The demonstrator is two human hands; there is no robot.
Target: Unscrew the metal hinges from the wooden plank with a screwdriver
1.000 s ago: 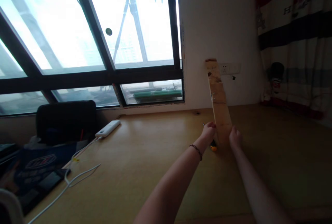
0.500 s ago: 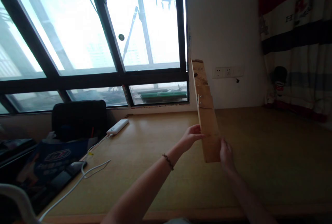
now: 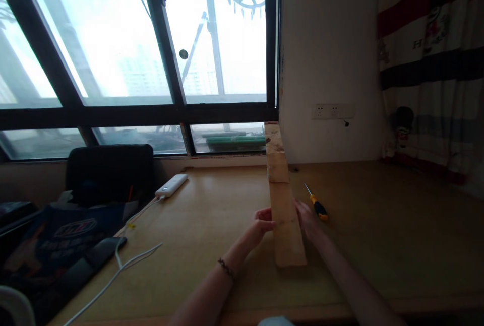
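Observation:
A long wooden board, with a shorter piece of wood across its upper part, points away from me over the table. My left hand grips its left edge, thumb on the near face and fingers partly behind. On the opposite edge, my right hand is closed against the wood, its fingertips partly hidden. Just right of that hand lies a screwdriver with a yellow and black handle, its shaft pointing away from me.
A white power strip and its white cable lie on the left of the table. Beyond the left edge stand a dark chair and a blue printed bag. Window, wall sockets and a curtain border the back.
Both hands have brought the board down and to the left, and it now slants lower. The screwdriver behind it has come into view on the right.

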